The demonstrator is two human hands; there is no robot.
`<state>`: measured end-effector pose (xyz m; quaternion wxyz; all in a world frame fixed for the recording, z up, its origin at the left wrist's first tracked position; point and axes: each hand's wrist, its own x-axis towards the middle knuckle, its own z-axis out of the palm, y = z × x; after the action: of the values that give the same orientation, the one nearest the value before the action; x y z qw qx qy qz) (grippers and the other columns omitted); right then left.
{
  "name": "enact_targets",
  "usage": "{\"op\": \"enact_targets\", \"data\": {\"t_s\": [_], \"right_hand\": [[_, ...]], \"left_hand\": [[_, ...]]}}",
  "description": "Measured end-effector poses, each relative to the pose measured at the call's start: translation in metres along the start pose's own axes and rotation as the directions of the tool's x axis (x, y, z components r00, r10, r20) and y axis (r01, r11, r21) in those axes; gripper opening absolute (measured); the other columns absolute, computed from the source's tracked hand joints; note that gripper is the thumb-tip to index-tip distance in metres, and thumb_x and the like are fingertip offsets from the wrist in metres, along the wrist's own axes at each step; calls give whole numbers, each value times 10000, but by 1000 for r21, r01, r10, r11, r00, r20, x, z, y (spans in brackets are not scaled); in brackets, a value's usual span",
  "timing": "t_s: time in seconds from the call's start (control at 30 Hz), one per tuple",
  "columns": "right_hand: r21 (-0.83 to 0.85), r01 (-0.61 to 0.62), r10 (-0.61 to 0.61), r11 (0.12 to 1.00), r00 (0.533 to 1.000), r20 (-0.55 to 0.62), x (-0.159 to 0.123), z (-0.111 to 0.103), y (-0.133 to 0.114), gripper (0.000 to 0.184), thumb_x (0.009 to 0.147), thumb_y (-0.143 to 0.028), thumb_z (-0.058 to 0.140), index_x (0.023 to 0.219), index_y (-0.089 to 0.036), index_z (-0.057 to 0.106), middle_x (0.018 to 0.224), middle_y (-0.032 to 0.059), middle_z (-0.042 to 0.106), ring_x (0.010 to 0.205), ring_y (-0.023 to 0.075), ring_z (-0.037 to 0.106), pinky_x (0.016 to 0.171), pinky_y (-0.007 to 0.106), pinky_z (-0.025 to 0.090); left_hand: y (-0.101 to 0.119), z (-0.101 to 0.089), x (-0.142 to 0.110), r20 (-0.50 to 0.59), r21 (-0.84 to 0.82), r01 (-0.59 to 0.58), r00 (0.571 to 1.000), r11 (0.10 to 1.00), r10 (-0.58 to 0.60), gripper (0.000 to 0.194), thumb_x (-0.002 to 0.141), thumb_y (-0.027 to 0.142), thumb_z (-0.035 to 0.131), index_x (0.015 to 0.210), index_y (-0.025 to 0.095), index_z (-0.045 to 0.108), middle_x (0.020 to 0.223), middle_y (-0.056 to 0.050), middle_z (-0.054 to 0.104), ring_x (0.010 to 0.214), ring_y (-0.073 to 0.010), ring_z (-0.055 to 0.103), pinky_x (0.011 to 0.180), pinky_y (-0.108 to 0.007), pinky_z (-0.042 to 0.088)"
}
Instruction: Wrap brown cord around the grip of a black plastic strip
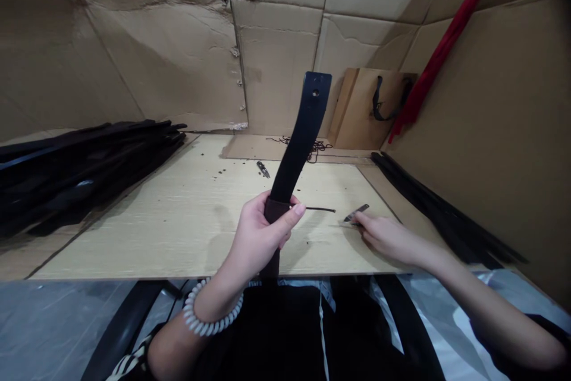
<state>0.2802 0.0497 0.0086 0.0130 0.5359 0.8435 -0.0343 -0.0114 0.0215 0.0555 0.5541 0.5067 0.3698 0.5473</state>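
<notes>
- Gripping a dark strap (298, 143), the left hand (267, 223) is closed round its brown lower part, thumb pressed across the near face.
- Strap's long axis runs up and away from the left hand, far end leaning a little rightward; small hole near that end. A shorter length hangs below the fist, toward the table's near edge.
- Thin cord (320, 209) sticks out by the left thumb, nearly crosswise to the strap, its free end pointing toward the right hand (386, 238).
- Right hand: fingers drawn together, tips pinching a small metal tool (362, 209) low over the table (178, 220). Whether the tool touches the surface, cannot tell.
- Key relation, as I judge it: cord end lies in the gap between the hands, just left of the tool and apart from it. Left hand holds the cord's root; the right hand's tool is nearer the free tip.
- Beyond the left hand, slightly left of the strap: small snips (263, 169), lying untouched, dark specks about.
- Farther off, behind the strap: tangle of cord (319, 146), paper bag (357, 113) to its right.
- Well left of the left hand: heap of dark strips (89, 167). Right of the right hand: a smaller bundle (428, 208).
</notes>
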Motion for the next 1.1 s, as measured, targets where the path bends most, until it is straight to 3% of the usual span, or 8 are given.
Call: {"op": "enact_targets", "data": {"t_s": [0.13,0.27,0.37,0.43,0.53,0.7,0.9,1.1], "right_hand": [[97,103,-74,990,962,-262,-9,-58,-3,438,1054,-427,303,1170,-138,611,1089,63,632,922,134,632,782,232,464],[-117,283,-303,952,809,-503,-10,-120,-41,529,1055,-545,294,1106,-148,639,967,57,640,821,132,576,692,232,382],[-206,371,-424,906,805,-415,2,-146,-70,574,1052,-566,297,946,-156,684,815,58,599,724,115,476,625,216,268],[-149,433,-458,889,841,-287,15,-156,-81,600,1027,-609,334,909,-155,709,776,62,577,691,99,438,614,194,228],[-49,474,-476,879,865,-157,35,-164,-85,494,968,-586,485,956,-164,743,769,49,577,657,72,429,606,164,217],[87,533,-527,841,845,-88,56,-168,-81,358,938,-490,585,996,-184,760,774,5,617,648,38,499,601,131,277],[259,592,-600,763,798,-54,64,-168,-77,357,927,-495,604,1003,-185,765,948,-8,668,823,40,624,721,109,428],[404,547,-616,733,786,55,69,-170,-84,327,913,-440,623,984,-156,769,945,0,665,851,50,630,786,123,483]], "left_hand": [[2,2,-1,20,-4,-1,1000,1000,2,247,809,313,747,819,149,564,506,79,401,389,-24,339,381,-157,247],[2,2,-2,45,-20,3,999,1000,-2,261,803,323,756,823,151,561,510,79,395,390,-27,333,379,-161,242],[1,2,-2,50,-10,0,999,1000,0,273,804,336,759,840,150,562,510,78,399,396,-29,333,383,-161,238],[0,2,-2,46,-3,5,999,1000,-5,282,803,347,760,850,151,564,511,76,404,398,-31,332,383,-162,232],[0,2,-2,53,-5,19,998,1000,-19,294,799,366,762,858,153,567,505,79,399,391,-35,327,379,-167,226],[-1,2,-2,62,27,-17,998,999,15,278,800,362,760,842,152,582,530,70,425,407,-35,332,396,-185,245],[0,3,-2,94,25,-38,995,999,35,246,808,320,751,821,153,571,520,85,396,407,-34,333,398,-190,245],[2,3,-3,149,-16,-21,989,1000,23,251,815,319,751,819,147,569,507,92,363,404,-30,320,394,-189,224]]}}
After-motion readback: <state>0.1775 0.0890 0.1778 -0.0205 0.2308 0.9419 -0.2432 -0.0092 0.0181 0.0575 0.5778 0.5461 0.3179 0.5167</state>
